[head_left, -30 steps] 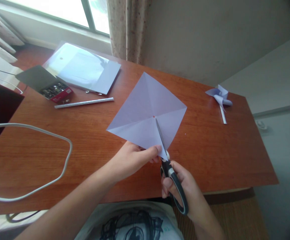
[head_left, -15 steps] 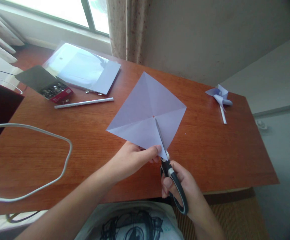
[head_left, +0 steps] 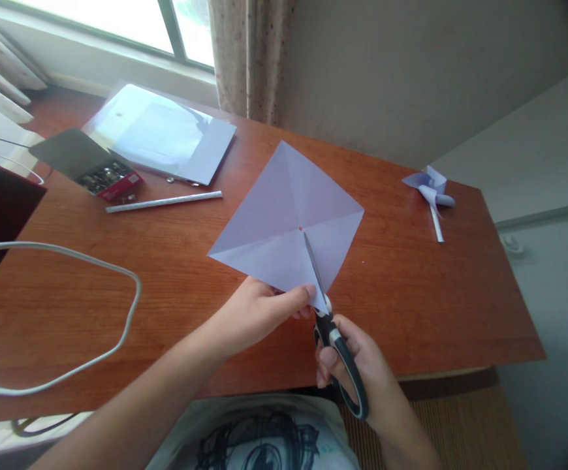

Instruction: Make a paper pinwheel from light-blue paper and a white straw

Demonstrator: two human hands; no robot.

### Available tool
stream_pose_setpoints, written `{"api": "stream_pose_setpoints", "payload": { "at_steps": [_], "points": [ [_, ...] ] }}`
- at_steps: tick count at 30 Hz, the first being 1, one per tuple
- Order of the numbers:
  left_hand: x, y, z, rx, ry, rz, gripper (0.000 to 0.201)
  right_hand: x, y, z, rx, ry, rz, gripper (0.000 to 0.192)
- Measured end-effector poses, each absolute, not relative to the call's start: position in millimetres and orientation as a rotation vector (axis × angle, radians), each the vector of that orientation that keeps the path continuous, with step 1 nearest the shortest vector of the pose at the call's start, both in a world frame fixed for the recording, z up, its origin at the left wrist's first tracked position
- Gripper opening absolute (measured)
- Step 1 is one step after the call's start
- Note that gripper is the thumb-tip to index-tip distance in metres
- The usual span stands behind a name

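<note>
On the wooden desk, the left hand pinches one lilac paper square by its near corner; the right hand grips one pair of scissors, blades along a crease. One paper pinwheel lies well apart.

paper: I see a pale lilac square, diagonal creases, red centre dot, near corner lifted off the desk
scissors: black-handled, blades along near crease, tip just short of the dot

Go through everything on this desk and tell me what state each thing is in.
Paper square: creased diagonally, cut partway from near corner.
Scissors: blades closed in the cut.
Left hand: pinching paper's corner.
Right hand: gripping scissors.
Pin box: open.
Pinwheel: assembled, lying down.
</note>
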State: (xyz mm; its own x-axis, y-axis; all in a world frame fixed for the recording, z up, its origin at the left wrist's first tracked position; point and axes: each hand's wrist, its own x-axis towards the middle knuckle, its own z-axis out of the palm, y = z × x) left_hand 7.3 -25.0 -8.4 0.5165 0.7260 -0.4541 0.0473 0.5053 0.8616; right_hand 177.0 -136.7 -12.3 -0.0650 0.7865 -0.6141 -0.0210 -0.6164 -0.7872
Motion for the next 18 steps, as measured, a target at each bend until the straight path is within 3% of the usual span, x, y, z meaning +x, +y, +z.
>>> {"api": "stream_pose_setpoints", "payload": {
  "at_steps": [9, 18],
  "points": [
    [7.4, -24.4, -8.3, 0.962, 0.915, 0.537, 0.022, 177.0, -138.1, -12.5, -1.569, -0.766, 1.773, 0.053],
    [5.7, -24.6, -5.9, 0.911, 0.965, 0.571, 0.021, 173.9, -141.7, -10.3, -1.501, -0.767, 1.815, 0.065]
  ]
}}
